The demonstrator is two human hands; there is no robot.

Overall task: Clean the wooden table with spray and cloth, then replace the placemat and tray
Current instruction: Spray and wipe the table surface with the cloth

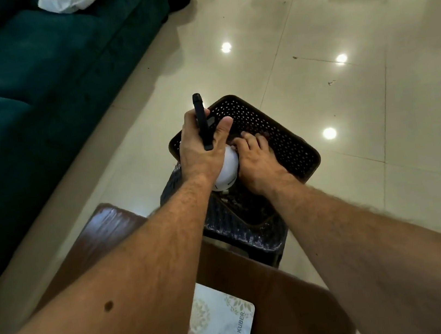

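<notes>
We are standing over the wooden counter (275, 296), both arms stretched past its far edge to a dark perforated tray (274, 130) that sits on a dark woven stool (240, 229) just beyond the counter. Our left hand (199, 147) is wrapped around the black trigger head of a white spray bottle (228, 171), the black nozzle standing up above the knuckles and the thumb hooked round its right side. Our right hand (255, 156) lies in the tray just to the right of the bottle, fingers bent down toward the tray floor; whether they pinch anything (a cloth, say) we cannot tell, since the fingertips sink into the dark mesh.

The placemat (223, 326), pale with a leaf print, lies on the counter nearer to us than the stool, its near part hidden under our left forearm. The tray, then, is off the counter while the placemat is on it.

As to progress, we judge one of two things: either we are fetching the spray and the wiping has not begun, or the cleaning is over and only the tray remains to go back. The counter's far left corner shows a pale sheen, which may be wetness or only glare.
</notes>
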